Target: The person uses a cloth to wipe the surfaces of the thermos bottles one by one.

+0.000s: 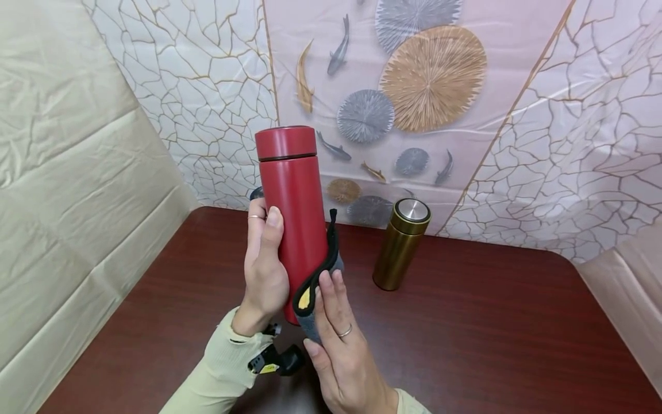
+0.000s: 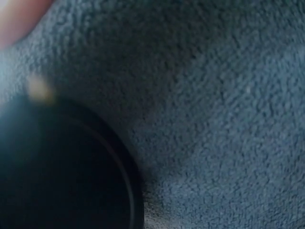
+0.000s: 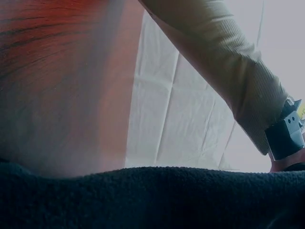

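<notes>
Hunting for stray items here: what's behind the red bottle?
The patterned backdrop and tabletop show around it; the left hand reaches partly behind. Whatever the red bottle directly covers cannot be seen.

The head view looks forward and down across the table [image 1: 491, 322]; 2 wrist views share close grey cloth [image 2: 214, 119]

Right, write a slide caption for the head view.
Left hand grips a red flask, right hand presses a gray cloth against it; a gold flask stands on the table.

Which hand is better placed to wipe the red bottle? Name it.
Likely the right hand: it presses the grey cloth against the red bottle, while the left hand grips the bottle.
</notes>
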`<state>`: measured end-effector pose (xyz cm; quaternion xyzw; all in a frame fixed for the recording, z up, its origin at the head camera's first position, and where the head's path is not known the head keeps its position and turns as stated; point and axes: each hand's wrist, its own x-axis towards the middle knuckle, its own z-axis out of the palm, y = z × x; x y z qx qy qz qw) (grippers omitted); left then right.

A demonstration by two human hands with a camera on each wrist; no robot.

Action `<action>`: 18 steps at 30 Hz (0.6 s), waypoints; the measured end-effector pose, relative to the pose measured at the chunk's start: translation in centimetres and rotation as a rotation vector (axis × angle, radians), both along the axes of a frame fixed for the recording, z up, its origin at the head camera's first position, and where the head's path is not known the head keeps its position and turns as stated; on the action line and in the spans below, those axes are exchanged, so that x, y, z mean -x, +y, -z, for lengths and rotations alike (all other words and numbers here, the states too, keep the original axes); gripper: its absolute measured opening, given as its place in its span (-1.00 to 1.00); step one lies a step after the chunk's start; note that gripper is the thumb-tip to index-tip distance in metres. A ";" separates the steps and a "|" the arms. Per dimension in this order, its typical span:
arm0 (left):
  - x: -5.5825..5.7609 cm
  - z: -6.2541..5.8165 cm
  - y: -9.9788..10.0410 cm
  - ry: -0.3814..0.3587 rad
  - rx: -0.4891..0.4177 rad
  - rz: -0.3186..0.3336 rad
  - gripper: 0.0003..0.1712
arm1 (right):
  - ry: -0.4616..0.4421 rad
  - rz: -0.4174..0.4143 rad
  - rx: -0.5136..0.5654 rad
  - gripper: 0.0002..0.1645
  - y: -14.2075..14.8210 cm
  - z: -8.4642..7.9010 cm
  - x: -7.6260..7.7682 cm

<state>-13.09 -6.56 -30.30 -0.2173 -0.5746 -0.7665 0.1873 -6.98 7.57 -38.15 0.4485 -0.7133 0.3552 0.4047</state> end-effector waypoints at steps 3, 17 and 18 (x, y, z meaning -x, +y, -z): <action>-0.1 0.0 0.1 -0.007 -0.009 0.001 -0.72 | 0.000 -0.001 0.002 -0.36 0.0 0.0 -0.1; -1.1 0.3 1.9 0.020 0.031 0.062 -0.68 | -0.030 -0.021 0.084 -0.36 0.7 -1.9 -0.1; -1.2 0.5 2.2 0.025 0.045 0.070 -0.68 | -0.042 -0.015 0.101 -0.36 0.9 -2.1 -0.2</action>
